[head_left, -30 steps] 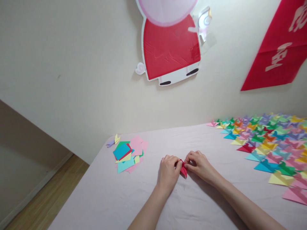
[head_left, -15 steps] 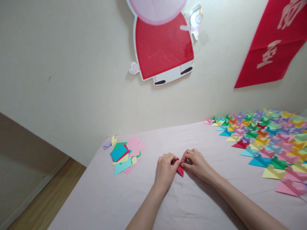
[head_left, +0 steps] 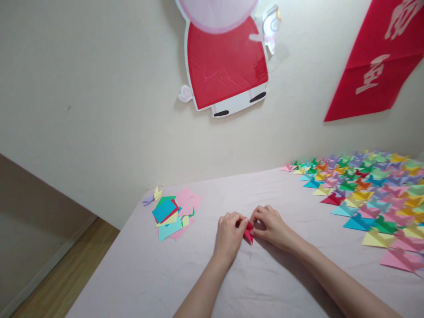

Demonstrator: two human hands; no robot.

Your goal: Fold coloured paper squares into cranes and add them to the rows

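Note:
A small piece of folded red paper [head_left: 249,236] is between my two hands, low over the pale cloth-covered surface [head_left: 232,282]. My left hand [head_left: 229,234] pinches its left side between thumb and forefinger. From the right, my right hand [head_left: 270,226] grips its upper right edge with thumb and fingertips. The paper's pointed end aims down toward me. My fingers hide part of its upper folds.
Left of my hands lies a loose pile of coloured paper squares [head_left: 169,221], with two small folded papers [head_left: 153,196] behind it. Many folded paper cranes [head_left: 361,198] stand in rows at the right. A wall [head_left: 139,132] with a cartoon cutout [head_left: 228,66] rises behind.
The red paper has shifted slightly between my fingers, and more of its upper part shows. Both hands stay nearly in the same place.

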